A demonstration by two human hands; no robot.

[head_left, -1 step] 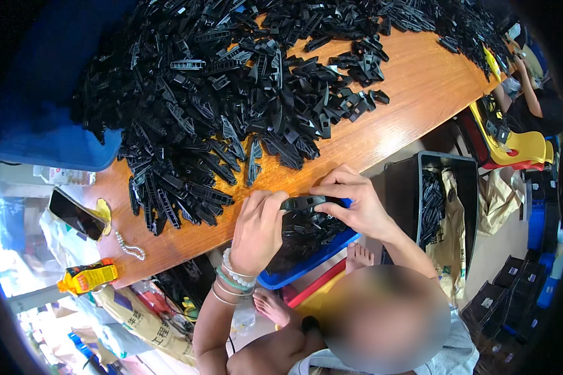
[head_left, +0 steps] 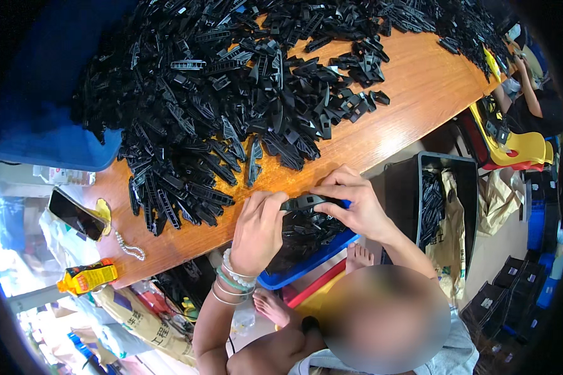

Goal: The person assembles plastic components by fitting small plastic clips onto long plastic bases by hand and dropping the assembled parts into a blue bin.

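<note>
Between my two hands is a long black plastic part (head_left: 303,202), held just off the table's near edge. My left hand (head_left: 259,228) pinches its left end. The thumb and fingers of my right hand (head_left: 351,201) grip the right end. Directly below, a blue bin (head_left: 313,270) holds more black parts. A large heap of similar black plastic parts (head_left: 200,106) covers much of the wooden table (head_left: 400,87) beyond my hands. Some of these have ribbed, ladder-like undersides.
At the table's left lie a phone (head_left: 76,214), a beaded bracelet (head_left: 130,245) and a yellow-orange drink carton (head_left: 89,276). To the right stands a black crate (head_left: 475,206) with parts and brown paper. Beyond it are a yellow chair (head_left: 525,147) and another person's arm (head_left: 528,87).
</note>
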